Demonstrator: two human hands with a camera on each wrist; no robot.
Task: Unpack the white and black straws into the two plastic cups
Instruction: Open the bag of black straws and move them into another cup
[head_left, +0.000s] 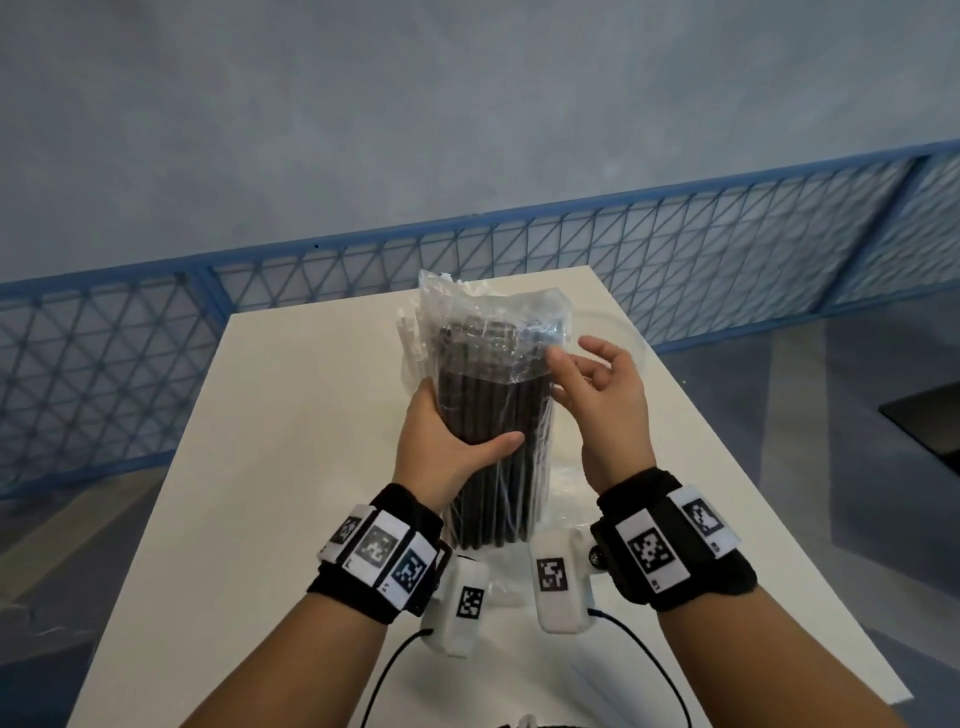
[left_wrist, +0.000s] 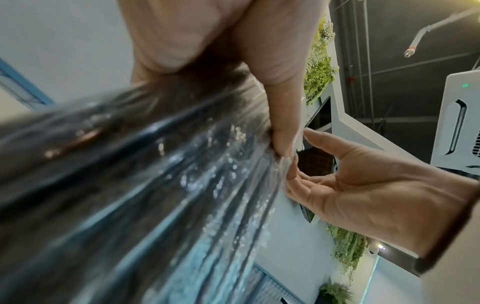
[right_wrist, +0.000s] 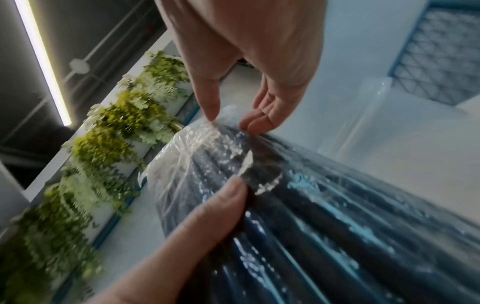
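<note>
**Opening the pack of black straws**

The left hand (head_left: 447, 441) is wrapped round the middle of the pack of black straws (head_left: 493, 431), thumb across the near side, holding it upright above the table (head_left: 291, 467). The right hand (head_left: 597, 395) is at the pack's upper right, thumb and fingertips (right_wrist: 249, 123) closing on the loose clear wrap (head_left: 488, 306) above the straw ends (whether they truly have hold of the film, I cannot tell).

To do this well, keep the left grip firm but low, so the wrap above it stays slack. Pinch only film, not straws, and pull away from the holding hand. Some white straws (head_left: 413, 338) show behind the pack, beyond the left fingers. One clear cup (right_wrist: 369, 115) stands beyond the right hand; the second is not visible.
</note>
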